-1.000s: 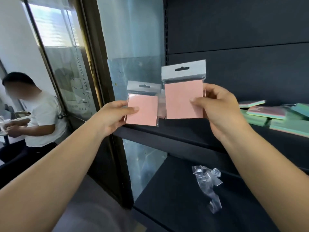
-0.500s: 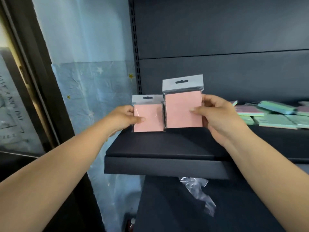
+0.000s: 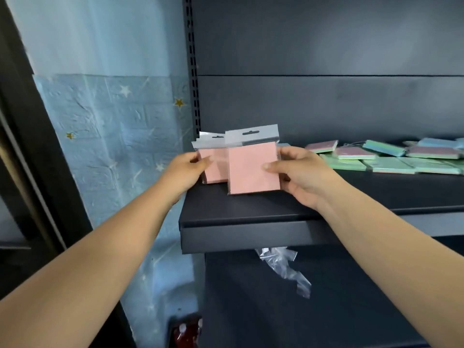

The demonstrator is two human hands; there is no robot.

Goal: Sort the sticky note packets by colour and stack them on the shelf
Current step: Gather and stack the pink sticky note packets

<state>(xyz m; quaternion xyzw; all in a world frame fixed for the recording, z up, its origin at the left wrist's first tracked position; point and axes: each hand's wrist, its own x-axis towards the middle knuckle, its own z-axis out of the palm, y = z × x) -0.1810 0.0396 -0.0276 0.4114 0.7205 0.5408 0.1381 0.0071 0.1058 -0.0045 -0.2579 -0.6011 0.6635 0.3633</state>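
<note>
Sorting under way: the left hand [image 3: 184, 169] and right hand [image 3: 298, 177], fingers pinching one pink packet [image 3: 214, 168] and a second pink packet [image 3: 253, 169], stand both upright at the shelf [image 3: 251, 214] left end; mixed packets [image 3: 391, 159] at three o'clock seemingly remain unsorted.

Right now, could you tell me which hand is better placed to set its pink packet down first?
Probably the left hand: its pink packet sits further back over the shelf, behind the right hand's packet.
</note>
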